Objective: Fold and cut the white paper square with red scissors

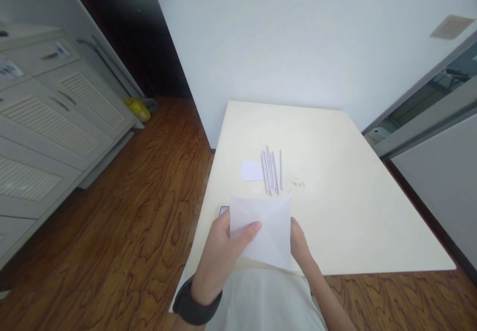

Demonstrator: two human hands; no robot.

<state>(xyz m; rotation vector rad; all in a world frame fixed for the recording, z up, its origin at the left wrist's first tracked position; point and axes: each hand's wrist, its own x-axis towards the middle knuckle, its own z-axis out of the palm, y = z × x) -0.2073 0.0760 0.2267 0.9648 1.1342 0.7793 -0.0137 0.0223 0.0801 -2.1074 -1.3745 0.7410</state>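
A white square sheet of paper (274, 221) with faint diagonal creases is held up over the near edge of the table. My left hand (227, 241) grips its left side, the thumb lying across the front and the fingers behind. At the right edge, my right hand (298, 239) holds the sheet from behind, its fingertips hidden by the paper. Just beyond lie several thin white rolled sticks (270, 171), with one stick (281, 169) a little apart. To their left is a small white paper (252, 170).
Small thin pale pieces (297, 182) lie right of the sticks. The corner of a phone-like device (224, 210) shows past my left hand. The white table (357, 211) meets a wall (298, 38). A louvred cabinet (55, 107) stands left across the wooden floor (149, 211).
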